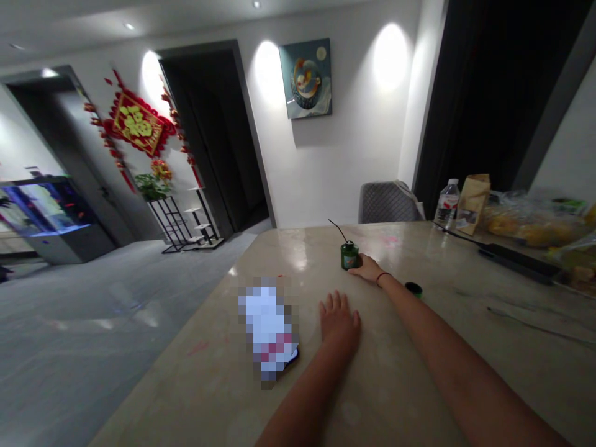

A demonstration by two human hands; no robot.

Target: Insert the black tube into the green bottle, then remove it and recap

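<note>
A small dark green glass bottle (pixel 349 256) with a label stands upright on the table. From its narrow neck a thin dark stick (pixel 338 230) leans up to the left. My right hand (pixel 367 269) grips the bottle from its right side, thumb across the front; the other fingers are mostly hidden behind it. My left hand (pixel 339 319) lies palm down on the tabletop, fingers spread, holding nothing. Left of it is a flat phone-like thing (pixel 270 329) with a blurred bright face. A small black and green cap (pixel 413 290) sits beside my right forearm.
The stone-topped table (pixel 200 385) carries a water bottle (pixel 447 203), a brown paper bag (pixel 473 203), plastic bags of food (pixel 535 220) and a black power strip (pixel 519 262) at the right. A thin cable (pixel 540 324) lies nearer. A grey chair (pixel 388 202) stands behind the far edge.
</note>
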